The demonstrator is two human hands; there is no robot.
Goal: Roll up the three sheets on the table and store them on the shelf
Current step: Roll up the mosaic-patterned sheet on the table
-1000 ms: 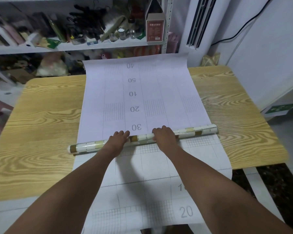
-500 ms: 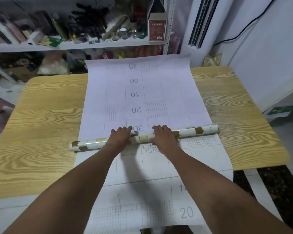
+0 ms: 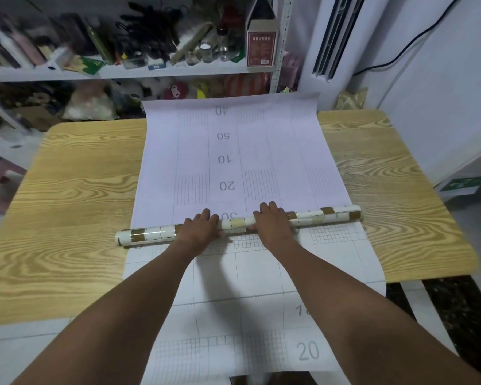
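Single head-worn wide-angle view, looking forward and down, close over the table point(image 3: 67, 218), facing the shelf point(image 3: 122, 75)

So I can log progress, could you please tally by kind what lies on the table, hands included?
Partly rolled sheet: 1
Flat gridded sheet beneath it: 1
Hands on it: 2, left hand and right hand
Total: 4
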